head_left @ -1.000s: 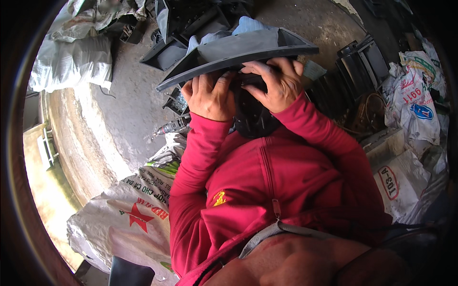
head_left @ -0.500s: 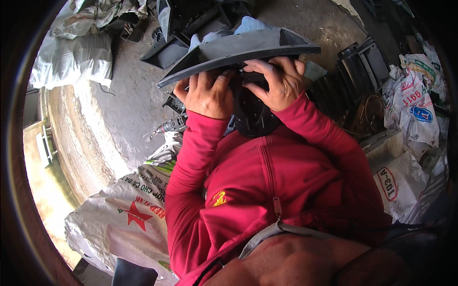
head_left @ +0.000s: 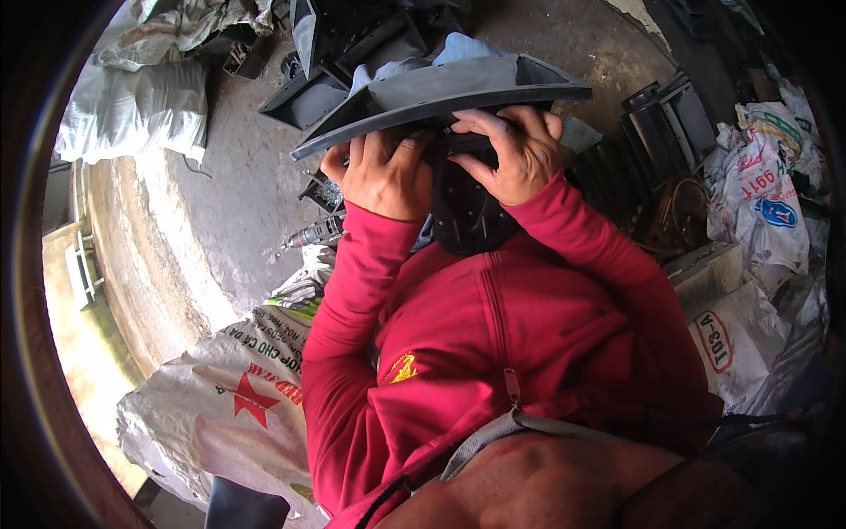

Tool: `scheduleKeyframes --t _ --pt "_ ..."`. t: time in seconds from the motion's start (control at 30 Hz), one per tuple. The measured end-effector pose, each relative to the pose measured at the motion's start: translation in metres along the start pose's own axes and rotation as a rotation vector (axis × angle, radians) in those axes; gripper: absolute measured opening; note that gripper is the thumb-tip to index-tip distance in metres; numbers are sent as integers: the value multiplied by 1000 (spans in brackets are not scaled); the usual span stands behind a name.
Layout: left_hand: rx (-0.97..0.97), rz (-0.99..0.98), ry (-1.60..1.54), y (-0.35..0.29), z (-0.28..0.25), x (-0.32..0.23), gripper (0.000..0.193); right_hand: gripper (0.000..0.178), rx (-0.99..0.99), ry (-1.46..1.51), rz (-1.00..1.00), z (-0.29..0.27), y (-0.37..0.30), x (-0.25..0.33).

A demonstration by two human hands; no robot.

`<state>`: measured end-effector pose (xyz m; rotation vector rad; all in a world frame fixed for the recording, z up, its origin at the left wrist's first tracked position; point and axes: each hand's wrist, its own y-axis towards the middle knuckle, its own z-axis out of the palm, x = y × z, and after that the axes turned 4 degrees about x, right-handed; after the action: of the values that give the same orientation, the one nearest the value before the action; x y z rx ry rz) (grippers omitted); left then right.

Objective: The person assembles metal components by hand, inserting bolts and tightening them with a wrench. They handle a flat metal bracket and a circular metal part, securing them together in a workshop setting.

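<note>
A long black panel with a raised rim and a grey inner face lies crosswise before me, its near edge gently curved. My left hand has its fingers curled against the underside of that edge, the tips partly hidden. Close by on the right, my right hand grips the same edge, with thumb and forefinger bent around a dark spot by its middle. Whether a small part sits between those two fingers is too dark to tell. Below the panel, between my wrists, shows a black piece with small holes.
A power drill lies left of my left wrist, near a small tray of shiny bits. More black frames are piled beyond the panel. Printed white sacks stand at right, another sack at lower left.
</note>
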<state>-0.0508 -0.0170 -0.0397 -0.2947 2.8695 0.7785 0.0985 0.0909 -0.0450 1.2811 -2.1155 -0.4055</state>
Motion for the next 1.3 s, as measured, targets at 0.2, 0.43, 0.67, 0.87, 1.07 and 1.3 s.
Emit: scheduleKeyframes --t 0.2,0.43,0.67,0.87,1.07,1.3 --pt "20 -28 96 0 -3 3 39 64 -4 -17 -12 -1 1 -1" --pt "-16 -22 120 0 -4 6 41 64 1 -21 -19 -2 2 -1" --pt "18 -37 99 1 -10 -2 40 64 -11 -27 -27 -1 0 -2" --pt "21 5 159 0 -12 4 42 66 -43 -22 -55 1 1 -2" --pt "28 -208 -306 -18 -27 16 28 60 45 -104 -36 -1 1 2" --pt "541 -504 -559 -84 -3 64 34 61 21 -96 -98 1 0 0"
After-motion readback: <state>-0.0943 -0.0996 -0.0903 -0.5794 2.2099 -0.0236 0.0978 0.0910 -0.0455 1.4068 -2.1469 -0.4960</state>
